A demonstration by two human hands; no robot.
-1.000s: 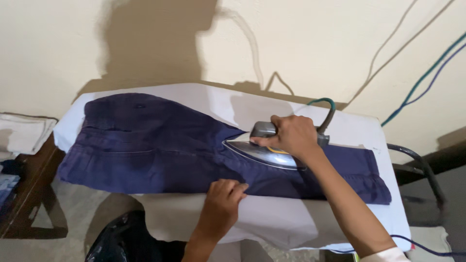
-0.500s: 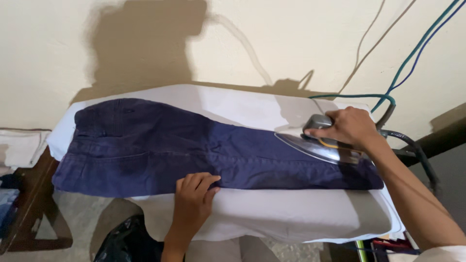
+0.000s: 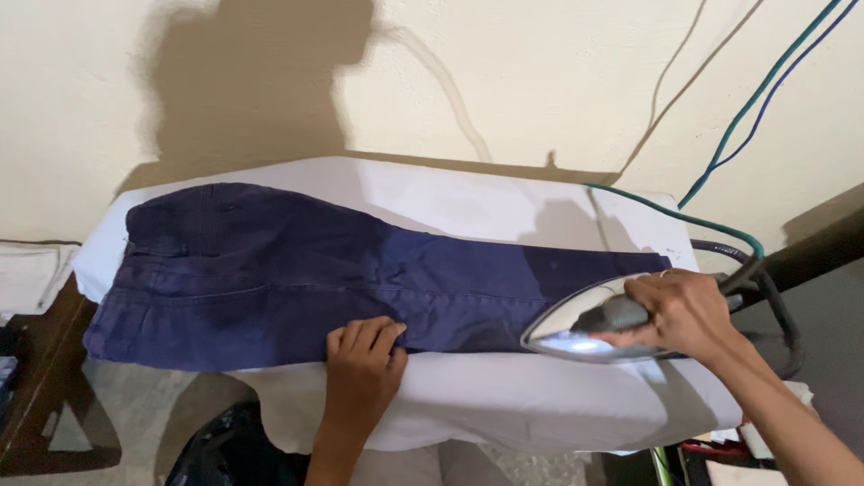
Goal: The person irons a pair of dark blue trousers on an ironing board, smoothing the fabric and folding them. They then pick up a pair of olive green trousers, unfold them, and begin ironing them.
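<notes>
Dark blue trousers (image 3: 297, 270) lie flat across a white-covered ironing board (image 3: 468, 405), waist at the left. My left hand (image 3: 362, 373) presses flat on the near edge of the trousers, fingers together. My right hand (image 3: 686, 312) grips the grey handle of a metal iron (image 3: 576, 333), which sits tilted at the trouser leg's right end, its shiny soleplate partly showing. A green cord (image 3: 684, 219) runs from the iron up to the wall.
A cream wall rises right behind the board, with green, blue and pale cables (image 3: 747, 99) hanging at the right. Folded white cloth (image 3: 27, 274) lies on a wooden stand at the left. A black bag (image 3: 225, 445) sits below the board.
My right hand slid the iron from the middle of the trousers to the right end of the leg, then drew it nearer and tilted it. My left hand shifted slightly left along the near edge.
</notes>
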